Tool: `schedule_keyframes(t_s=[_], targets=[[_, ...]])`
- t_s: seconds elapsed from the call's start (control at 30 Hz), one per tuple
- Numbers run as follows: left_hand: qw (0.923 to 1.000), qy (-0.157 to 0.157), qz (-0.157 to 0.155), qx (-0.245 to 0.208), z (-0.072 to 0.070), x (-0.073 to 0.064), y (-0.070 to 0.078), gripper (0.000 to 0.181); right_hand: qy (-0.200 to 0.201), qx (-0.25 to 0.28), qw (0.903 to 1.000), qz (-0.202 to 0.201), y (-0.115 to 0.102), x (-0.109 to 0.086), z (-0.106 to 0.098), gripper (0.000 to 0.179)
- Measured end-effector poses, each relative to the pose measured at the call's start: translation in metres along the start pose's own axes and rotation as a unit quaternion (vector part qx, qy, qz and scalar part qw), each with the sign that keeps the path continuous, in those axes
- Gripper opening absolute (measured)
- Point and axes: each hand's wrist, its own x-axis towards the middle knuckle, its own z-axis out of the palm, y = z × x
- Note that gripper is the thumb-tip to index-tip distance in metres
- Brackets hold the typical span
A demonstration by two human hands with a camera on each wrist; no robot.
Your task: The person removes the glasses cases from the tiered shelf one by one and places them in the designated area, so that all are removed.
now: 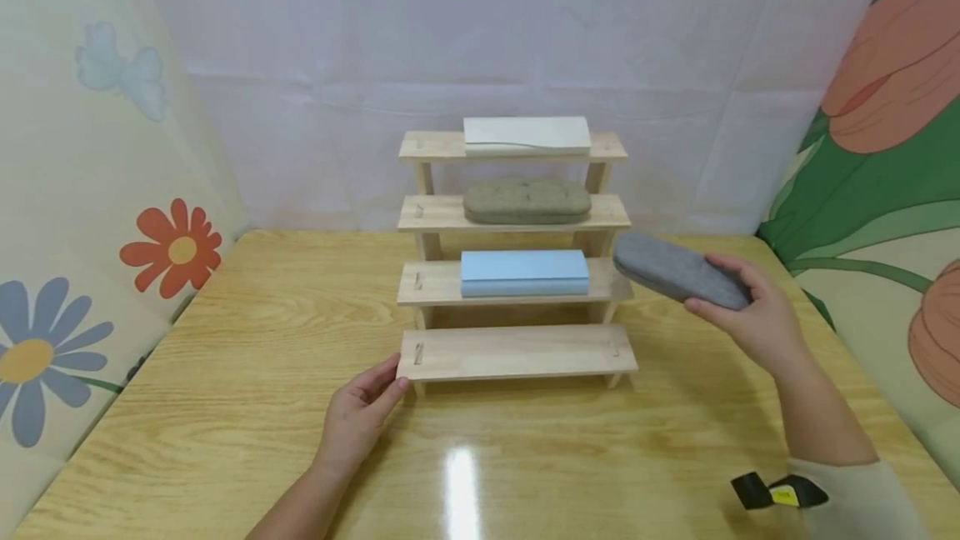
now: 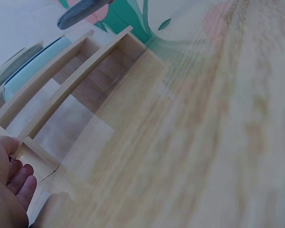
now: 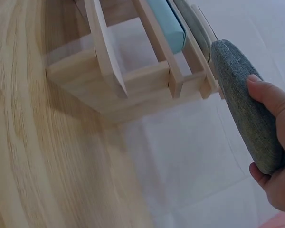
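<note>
In the head view my right hand (image 1: 761,323) grips one end of a grey glasses case (image 1: 667,267), thumb on the near side. The case is held in the air to the right of a four-step wooden display stand (image 1: 517,352), tilted with its free end higher. With thumb and fingers my left hand (image 1: 360,419) holds the front left corner of the stand's lowest step. A white glasses case (image 1: 527,136) lies on the top step, an olive glasses case (image 1: 527,200) on the second, and a light blue glasses case (image 1: 524,273) on the third.
The stand is on a wood-grain table (image 1: 285,307). Behind it hangs a white cloth (image 1: 360,40). Flower-printed panels (image 1: 75,157) rise at the left and right sides. A black strap with a yellow label (image 1: 783,495) is at the right sleeve.
</note>
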Motion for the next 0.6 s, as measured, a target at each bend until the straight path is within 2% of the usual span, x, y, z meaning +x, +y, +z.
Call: schedule_keyframes(t_s=[0.33, 0.6], targets=[[1.0, 0.005, 0.0, -0.004, 0.001, 0.001, 0.0, 0.04, 0.006, -0.012, 0.9992, 0.037, 0.025, 0.003, -0.009, 0.071], [1.0, 0.002, -0.005, -0.001, 0.001, 0.0, 0.002, 0.04, -0.013, -0.013, 0.998, 0.061, 0.048, 0.004, -0.009, 0.075]])
